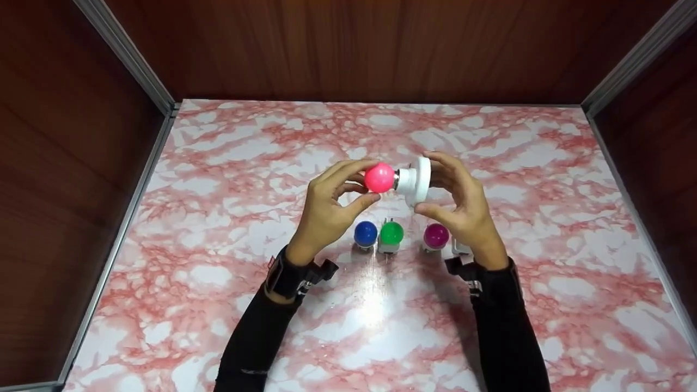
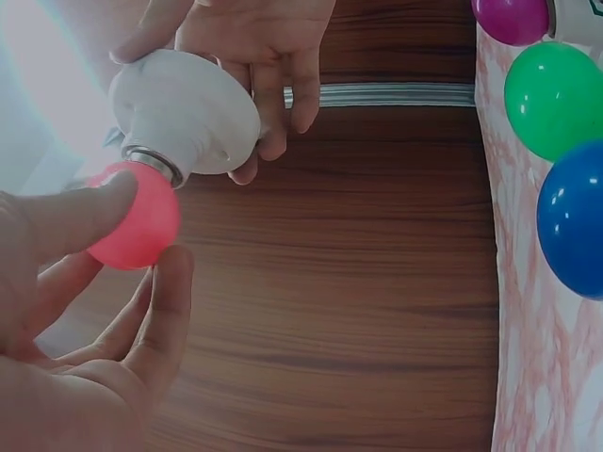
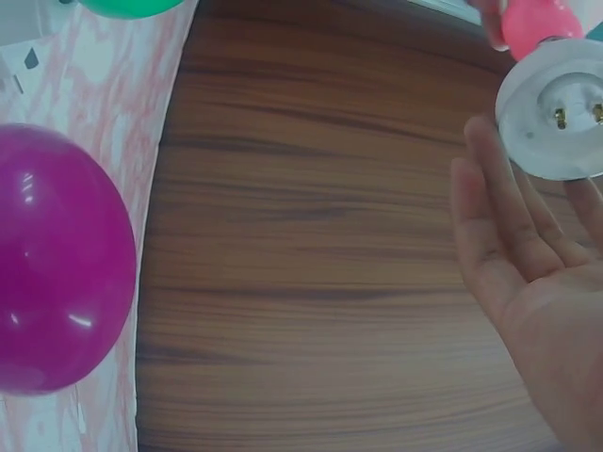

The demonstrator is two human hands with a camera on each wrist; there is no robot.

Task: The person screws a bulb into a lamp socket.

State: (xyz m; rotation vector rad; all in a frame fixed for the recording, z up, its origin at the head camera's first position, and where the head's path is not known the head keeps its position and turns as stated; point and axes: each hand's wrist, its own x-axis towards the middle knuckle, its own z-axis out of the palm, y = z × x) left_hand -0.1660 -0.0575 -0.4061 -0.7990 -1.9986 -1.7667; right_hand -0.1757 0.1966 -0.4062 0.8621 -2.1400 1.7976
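My left hand (image 1: pixel 326 209) pinches a glowing-pink round light bulb (image 1: pixel 379 178) between thumb and fingers. To its right, my right hand (image 1: pixel 465 204) holds a white lamp holder (image 1: pixel 422 181) by its round base, thumb below and fingers above. The bulb's metal cap (image 2: pixel 154 162) sits at the mouth of the holder, part of it still showing. Both are held sideways above the table, bulb to the left. In the right wrist view the holder's underside faces the camera, with brass terminals (image 3: pixel 561 118) inside.
On the marbled table (image 1: pixel 218 305) below the hands stand a blue bulb (image 1: pixel 365 234), a green bulb (image 1: pixel 391 233) and a purple bulb (image 1: pixel 436 236). A white piece (image 1: pixel 460 249) is partly hidden by the right wrist. Brown wood-grain panels (image 1: pixel 348 49) wall in the back and sides.
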